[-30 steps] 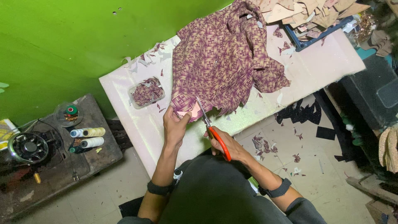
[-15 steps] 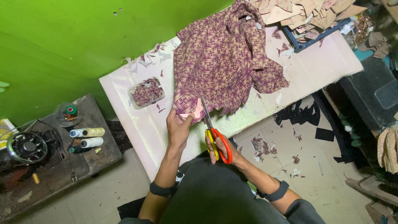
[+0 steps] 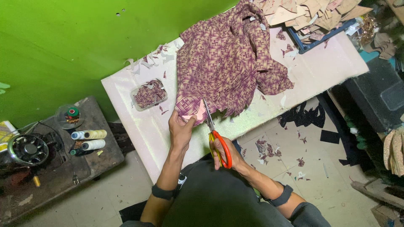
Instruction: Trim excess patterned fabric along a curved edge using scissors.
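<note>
Fabric in a maroon-and-cream weave lies heaped across the pale table, its lower hem at the near edge. The left hand pinches that hem; the right hand grips orange-handled scissors, blades in the cloth.

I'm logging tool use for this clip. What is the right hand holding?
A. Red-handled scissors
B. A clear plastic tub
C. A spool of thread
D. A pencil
A: the right hand grips red-handled scissors, blades at the edge of the patterned cloth that the left hand pinches; the spools and the tub lie untouched off to the left.
</note>
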